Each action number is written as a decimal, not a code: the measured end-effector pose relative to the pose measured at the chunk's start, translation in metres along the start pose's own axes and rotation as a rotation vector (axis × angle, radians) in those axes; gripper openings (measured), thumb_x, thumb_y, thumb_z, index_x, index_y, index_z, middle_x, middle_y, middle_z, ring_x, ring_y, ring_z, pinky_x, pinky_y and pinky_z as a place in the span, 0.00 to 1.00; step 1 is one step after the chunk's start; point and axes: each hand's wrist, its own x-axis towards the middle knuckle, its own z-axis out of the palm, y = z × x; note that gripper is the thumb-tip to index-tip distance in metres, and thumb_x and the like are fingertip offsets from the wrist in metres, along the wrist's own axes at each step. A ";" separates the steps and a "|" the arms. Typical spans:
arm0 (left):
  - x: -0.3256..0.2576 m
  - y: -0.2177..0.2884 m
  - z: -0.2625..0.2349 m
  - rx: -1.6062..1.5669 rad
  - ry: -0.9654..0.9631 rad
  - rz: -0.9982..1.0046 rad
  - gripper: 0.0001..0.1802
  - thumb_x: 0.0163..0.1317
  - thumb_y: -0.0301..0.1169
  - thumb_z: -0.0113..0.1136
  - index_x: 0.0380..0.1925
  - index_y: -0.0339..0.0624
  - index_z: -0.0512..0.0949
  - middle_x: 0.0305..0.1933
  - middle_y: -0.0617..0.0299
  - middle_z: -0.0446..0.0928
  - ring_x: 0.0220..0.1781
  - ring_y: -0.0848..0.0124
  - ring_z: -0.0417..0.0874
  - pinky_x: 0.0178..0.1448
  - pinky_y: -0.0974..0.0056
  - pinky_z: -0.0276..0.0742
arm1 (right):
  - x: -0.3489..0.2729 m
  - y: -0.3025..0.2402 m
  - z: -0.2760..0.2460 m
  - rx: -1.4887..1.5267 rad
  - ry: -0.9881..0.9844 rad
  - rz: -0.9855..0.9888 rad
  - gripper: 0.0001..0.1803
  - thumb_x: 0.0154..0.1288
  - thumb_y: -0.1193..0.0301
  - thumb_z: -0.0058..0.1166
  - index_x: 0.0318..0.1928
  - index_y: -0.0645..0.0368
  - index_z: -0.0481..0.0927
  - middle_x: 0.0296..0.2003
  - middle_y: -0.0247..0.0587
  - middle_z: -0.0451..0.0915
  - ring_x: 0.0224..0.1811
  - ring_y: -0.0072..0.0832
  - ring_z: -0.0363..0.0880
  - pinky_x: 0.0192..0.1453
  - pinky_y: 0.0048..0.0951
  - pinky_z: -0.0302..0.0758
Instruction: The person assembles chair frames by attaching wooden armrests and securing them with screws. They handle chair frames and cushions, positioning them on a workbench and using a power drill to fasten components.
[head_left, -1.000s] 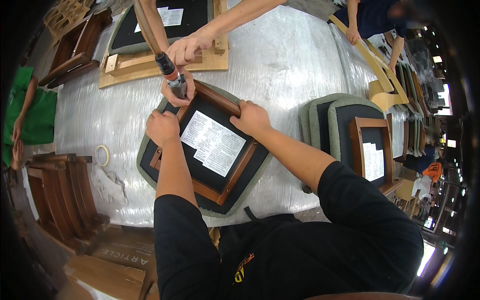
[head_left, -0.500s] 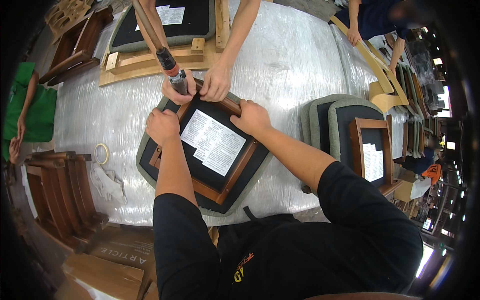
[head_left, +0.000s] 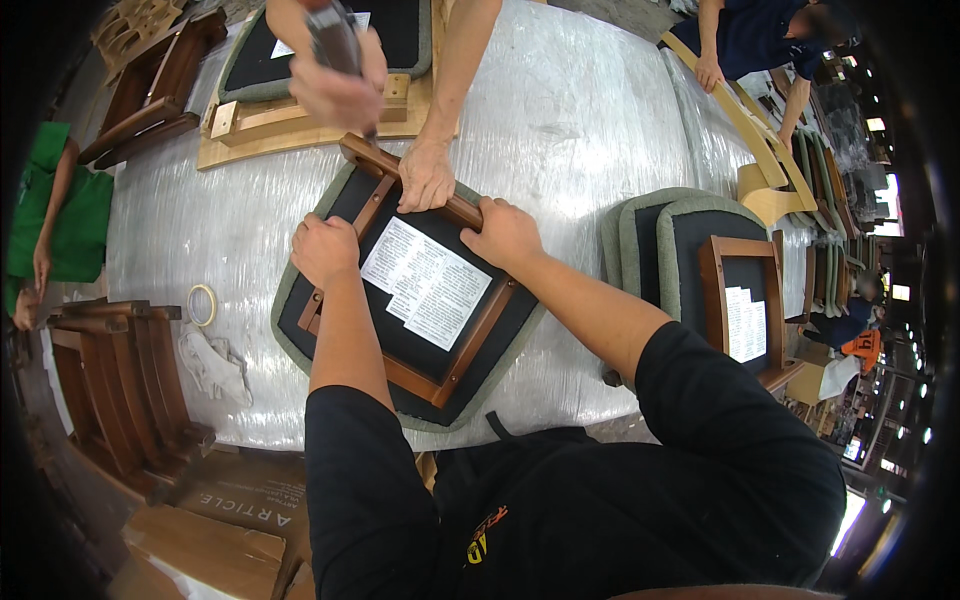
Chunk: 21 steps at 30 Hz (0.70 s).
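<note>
Pressing both hands on an upturned seat (head_left: 420, 330).
Left hand (head_left: 323, 250) and right hand (head_left: 503, 233) grip its wooden frame (head_left: 470, 350); a co-worker's tool (head_left: 335, 40) is blurred.

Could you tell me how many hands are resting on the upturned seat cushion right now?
3. The left hand grips the wooden frame at its left corner, the right hand its top rail, and a co-worker's hand presses the same rail between them.

Both hands (head_left: 325, 250) press the wooden seat frame (head_left: 420, 290), apparently gripping.
</note>
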 end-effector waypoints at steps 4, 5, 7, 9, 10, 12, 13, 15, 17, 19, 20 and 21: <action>-0.001 -0.001 -0.001 -0.006 -0.014 0.001 0.16 0.66 0.38 0.54 0.42 0.38 0.83 0.48 0.49 0.86 0.53 0.52 0.85 0.58 0.47 0.79 | 0.001 0.001 0.000 -0.005 -0.009 0.002 0.27 0.58 0.55 0.66 0.49 0.66 0.82 0.44 0.59 0.85 0.47 0.53 0.87 0.54 0.48 0.83; -0.002 -0.001 -0.001 0.004 0.002 0.007 0.16 0.66 0.38 0.54 0.42 0.38 0.83 0.48 0.49 0.86 0.53 0.52 0.85 0.58 0.47 0.79 | 0.001 0.002 0.002 -0.009 -0.010 0.002 0.27 0.58 0.55 0.66 0.49 0.66 0.82 0.44 0.59 0.85 0.47 0.53 0.87 0.54 0.48 0.83; -0.003 -0.001 -0.001 0.006 0.001 0.004 0.16 0.67 0.39 0.53 0.42 0.39 0.83 0.48 0.49 0.86 0.53 0.52 0.85 0.57 0.47 0.79 | 0.003 0.006 0.004 -0.026 -0.035 0.004 0.28 0.59 0.54 0.67 0.50 0.65 0.82 0.44 0.59 0.85 0.47 0.53 0.87 0.54 0.48 0.83; 0.000 -0.001 -0.004 -0.026 -0.023 -0.004 0.18 0.68 0.40 0.53 0.45 0.38 0.82 0.49 0.48 0.86 0.55 0.51 0.85 0.59 0.47 0.78 | 0.004 0.008 0.007 -0.011 -0.043 0.002 0.29 0.59 0.53 0.67 0.52 0.65 0.82 0.45 0.59 0.85 0.48 0.54 0.86 0.55 0.48 0.83; 0.001 -0.001 -0.005 -0.067 -0.061 -0.016 0.19 0.69 0.40 0.54 0.48 0.37 0.82 0.51 0.47 0.85 0.56 0.49 0.84 0.60 0.47 0.78 | 0.004 0.009 0.007 0.007 -0.044 -0.001 0.30 0.59 0.53 0.68 0.52 0.64 0.82 0.45 0.59 0.85 0.49 0.54 0.86 0.56 0.48 0.82; -0.003 -0.009 -0.012 -0.294 -0.077 -0.059 0.22 0.71 0.40 0.54 0.55 0.35 0.80 0.56 0.44 0.84 0.61 0.45 0.83 0.65 0.47 0.77 | 0.001 0.009 0.002 0.023 -0.047 -0.033 0.31 0.59 0.52 0.69 0.53 0.64 0.83 0.46 0.59 0.85 0.50 0.54 0.86 0.57 0.48 0.82; -0.011 -0.019 -0.018 -0.483 -0.041 -0.086 0.23 0.72 0.40 0.54 0.58 0.33 0.78 0.58 0.42 0.83 0.63 0.44 0.81 0.67 0.47 0.75 | -0.006 0.008 -0.002 0.025 -0.036 -0.071 0.31 0.59 0.51 0.69 0.53 0.63 0.83 0.46 0.59 0.86 0.51 0.54 0.85 0.58 0.48 0.81; -0.027 -0.048 -0.030 -0.822 -0.014 -0.120 0.30 0.74 0.39 0.55 0.69 0.30 0.71 0.67 0.35 0.77 0.71 0.40 0.76 0.75 0.50 0.71 | -0.010 0.002 -0.019 0.007 -0.112 -0.062 0.30 0.60 0.51 0.70 0.53 0.63 0.84 0.46 0.59 0.85 0.54 0.55 0.84 0.60 0.48 0.80; -0.096 -0.104 -0.047 -0.850 0.170 -0.053 0.26 0.75 0.36 0.57 0.65 0.29 0.74 0.67 0.37 0.78 0.70 0.45 0.78 0.74 0.51 0.71 | -0.046 0.004 -0.042 -0.031 -0.167 -0.113 0.28 0.60 0.52 0.70 0.50 0.63 0.84 0.46 0.57 0.86 0.53 0.53 0.85 0.59 0.48 0.80; -0.189 -0.166 -0.059 -0.909 0.276 -0.151 0.22 0.75 0.32 0.57 0.63 0.29 0.76 0.64 0.42 0.79 0.66 0.52 0.79 0.73 0.54 0.72 | -0.092 0.000 -0.066 -0.067 -0.143 -0.141 0.26 0.60 0.53 0.70 0.48 0.62 0.85 0.46 0.56 0.86 0.52 0.52 0.85 0.59 0.48 0.81; -0.235 -0.194 -0.063 -0.898 0.254 -0.318 0.21 0.75 0.30 0.57 0.63 0.28 0.76 0.63 0.42 0.80 0.66 0.52 0.79 0.72 0.54 0.73 | -0.120 -0.001 -0.080 -0.086 -0.126 -0.140 0.25 0.60 0.53 0.69 0.46 0.62 0.85 0.46 0.55 0.86 0.51 0.52 0.86 0.58 0.47 0.81; -0.279 -0.213 -0.065 -0.887 0.164 -0.502 0.20 0.75 0.31 0.53 0.60 0.27 0.76 0.59 0.41 0.81 0.61 0.51 0.81 0.68 0.53 0.75 | -0.147 -0.004 -0.092 -0.084 -0.054 -0.192 0.23 0.60 0.54 0.69 0.43 0.61 0.85 0.46 0.54 0.86 0.50 0.51 0.86 0.56 0.47 0.82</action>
